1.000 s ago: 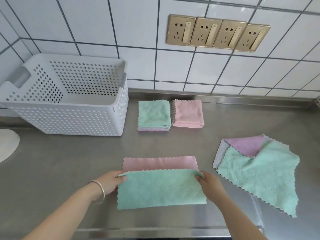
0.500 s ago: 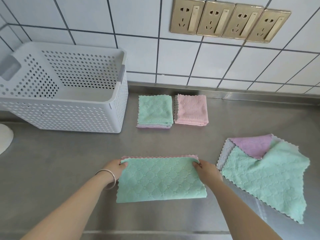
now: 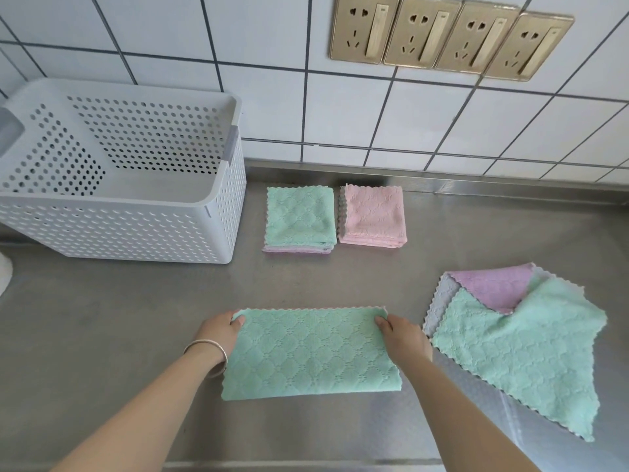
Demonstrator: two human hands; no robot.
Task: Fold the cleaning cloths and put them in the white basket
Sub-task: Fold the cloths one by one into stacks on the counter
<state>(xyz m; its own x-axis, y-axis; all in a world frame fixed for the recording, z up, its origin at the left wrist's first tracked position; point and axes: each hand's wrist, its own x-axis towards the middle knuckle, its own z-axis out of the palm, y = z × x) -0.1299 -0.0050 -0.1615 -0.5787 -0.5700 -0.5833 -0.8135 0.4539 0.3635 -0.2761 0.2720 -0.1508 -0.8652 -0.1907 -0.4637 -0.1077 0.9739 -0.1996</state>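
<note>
From the head view, a green cloth (image 3: 308, 352) lies folded in half on the steel counter (image 3: 119, 318), a thin pink edge showing along its far side. The left hand (image 3: 219, 330) pinches the cloth's far left corner, and the right hand (image 3: 403, 335) pinches the far right corner. A bracelet (image 3: 209, 352) sits on the left wrist. The white basket (image 3: 119, 185) stands at the left rear, against the tiled wall (image 3: 272, 97). Just right of it rest a folded green stack (image 3: 299, 218) and a folded pink stack (image 3: 372, 216), side by side. To the right lies a loose pile of unfolded cloths (image 3: 517, 342), green over purple and grey. Four gold sockets (image 3: 449, 35) line the wall.
</note>
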